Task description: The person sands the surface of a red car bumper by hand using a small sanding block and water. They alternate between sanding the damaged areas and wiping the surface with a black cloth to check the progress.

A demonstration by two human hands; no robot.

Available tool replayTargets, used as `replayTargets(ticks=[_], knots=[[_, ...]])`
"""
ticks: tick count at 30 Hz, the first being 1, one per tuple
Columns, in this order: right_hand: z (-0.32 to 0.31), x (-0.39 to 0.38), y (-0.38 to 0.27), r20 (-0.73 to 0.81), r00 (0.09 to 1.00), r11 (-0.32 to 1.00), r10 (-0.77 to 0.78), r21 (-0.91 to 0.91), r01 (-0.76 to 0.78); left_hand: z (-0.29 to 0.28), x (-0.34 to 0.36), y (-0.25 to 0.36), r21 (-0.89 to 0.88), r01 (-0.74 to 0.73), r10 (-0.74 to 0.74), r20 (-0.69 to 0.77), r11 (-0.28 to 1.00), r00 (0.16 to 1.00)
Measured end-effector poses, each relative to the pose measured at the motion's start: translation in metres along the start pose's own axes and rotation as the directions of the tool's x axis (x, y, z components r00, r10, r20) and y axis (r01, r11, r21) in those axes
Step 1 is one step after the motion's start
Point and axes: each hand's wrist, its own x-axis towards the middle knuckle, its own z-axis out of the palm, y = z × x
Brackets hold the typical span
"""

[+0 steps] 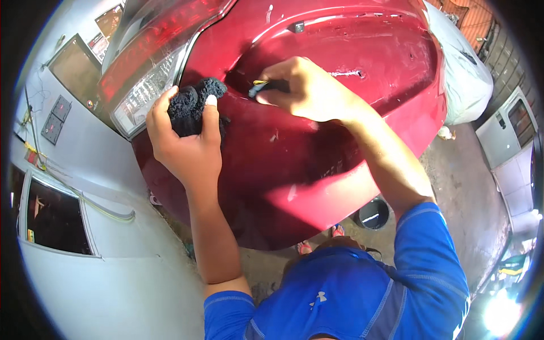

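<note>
A red car body panel (272,187) with a curved recessed section (368,51) fills the middle of the head view, beside a red and clear tail light (136,90). My left hand (184,147) grips a bunched black fluffy cloth (192,102) just right of the tail light, over the panel. My right hand (297,90) is pinched around a small dark object with a yellow edge (259,85) at the lower left of the recess; its exact shape is hidden by my fingers. White marks and small holes show on the recessed surface.
A black bucket (373,214) stands on the concrete floor (459,187) below the panel, near my sandalled feet. A pale wall (85,289) with a window and a hose runs along the left. A covered vehicle (464,73) and a loose white door (504,127) are at right.
</note>
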Motion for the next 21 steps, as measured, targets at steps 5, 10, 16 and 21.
replayTargets(ticks=[5, 10, 16, 21], knots=[[0.004, 0.010, -0.004, 0.009, 0.999, 0.999, 0.043, -0.030, -0.043, -0.001, 0.001, -0.004, 0.015, -0.013, 0.013, -0.003, 1.000, 1.000], [-0.009, 0.005, 0.003, 0.052, 0.996, 0.994, -0.068, -0.077, 0.072, -0.002, 0.001, 0.002, -0.001, 0.005, -0.005, -0.004, 1.000, 1.000], [-0.011, -0.003, -0.006, 0.055, 0.998, 1.000, 0.001, -0.025, 0.000, -0.003, 0.002, 0.001, 0.020, -0.008, 0.008, -0.022, 1.000, 1.000], [-0.009, -0.002, 0.003, 0.080, 0.989, 0.993, -0.121, 0.015, 0.120, -0.001, -0.002, 0.000, 0.024, -0.002, 0.002, -0.027, 1.000, 1.000]])
